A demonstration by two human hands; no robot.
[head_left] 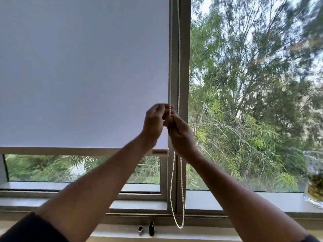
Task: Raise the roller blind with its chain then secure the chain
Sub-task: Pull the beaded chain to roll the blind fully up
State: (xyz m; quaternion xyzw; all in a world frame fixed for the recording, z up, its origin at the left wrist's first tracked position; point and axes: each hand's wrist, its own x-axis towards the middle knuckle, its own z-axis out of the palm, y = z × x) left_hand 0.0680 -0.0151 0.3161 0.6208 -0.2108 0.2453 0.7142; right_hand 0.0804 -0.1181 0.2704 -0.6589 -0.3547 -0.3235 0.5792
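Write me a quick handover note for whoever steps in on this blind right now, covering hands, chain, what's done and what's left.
Left hand: closed on the left strand of the bead chain, just above the right hand.
Right hand: closed on the same strand, lower down.
Roller blind: mostly down; its bottom bar sits a little above the window sill, leaving a strip of glass bare.
Chain loop hangs free down to the sill.
Done: chain gripped, blind slightly up.
Left: haul the blind up, then secure the chain; no cleat is visible here.
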